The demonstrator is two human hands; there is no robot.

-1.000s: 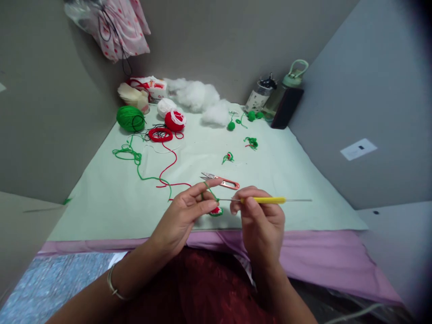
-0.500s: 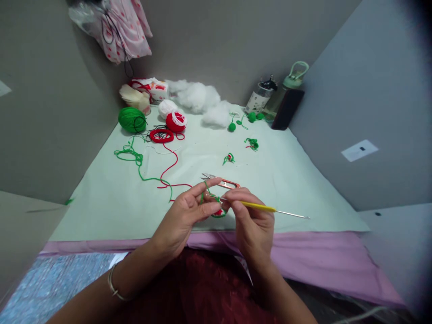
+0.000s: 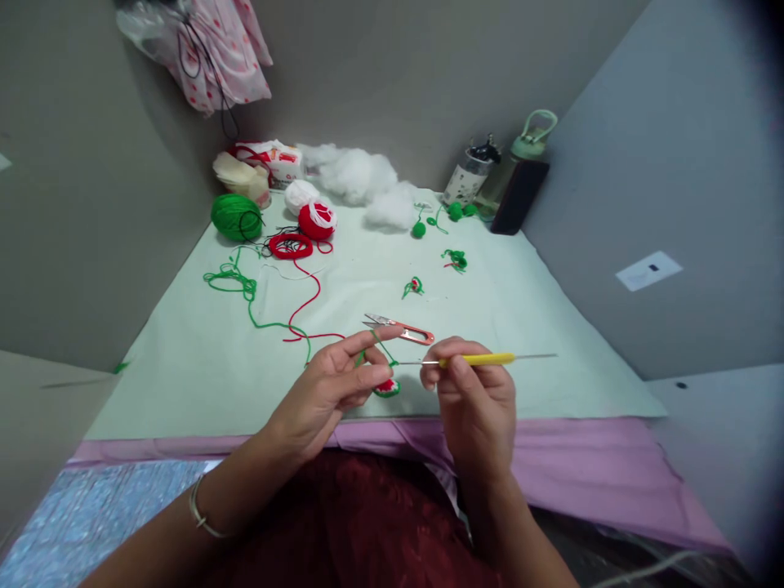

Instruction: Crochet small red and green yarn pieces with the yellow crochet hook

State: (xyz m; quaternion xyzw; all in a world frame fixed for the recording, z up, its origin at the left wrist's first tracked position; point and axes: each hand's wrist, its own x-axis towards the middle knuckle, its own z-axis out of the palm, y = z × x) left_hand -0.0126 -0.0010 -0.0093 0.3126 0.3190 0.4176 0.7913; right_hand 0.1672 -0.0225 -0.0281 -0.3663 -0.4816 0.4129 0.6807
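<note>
My left hand [image 3: 340, 380] pinches a small crochet piece [image 3: 387, 387] in red, white and green, which hangs below the thumb. Green yarn [image 3: 383, 347] runs taut from its raised index finger down to the work. Between thumb and fingers, my right hand [image 3: 474, 392] grips a crochet hook [image 3: 483, 359] by its yellow handle. The hook's metal tip reaches left to the green stitches at the left thumb; its other metal end points right. Just beyond the fingers lie thread snips [image 3: 416, 333] with orange handles. My left fingers partly hide the crochet piece.
Green yarn ball [image 3: 236, 217], red-and-white ball [image 3: 317, 220] and loose strands lie on the left. White stuffing [image 3: 361, 175] sits at the back. Small crocheted bits [image 3: 455, 260] are right of centre. A bottle [image 3: 532, 147] and dark phone [image 3: 520, 196] stand at back right.
My right hand has moved right, away from my left hand, drawing the hook back so more of its shaft shows. The hook now lies nearly level. The view has shifted slightly.
</note>
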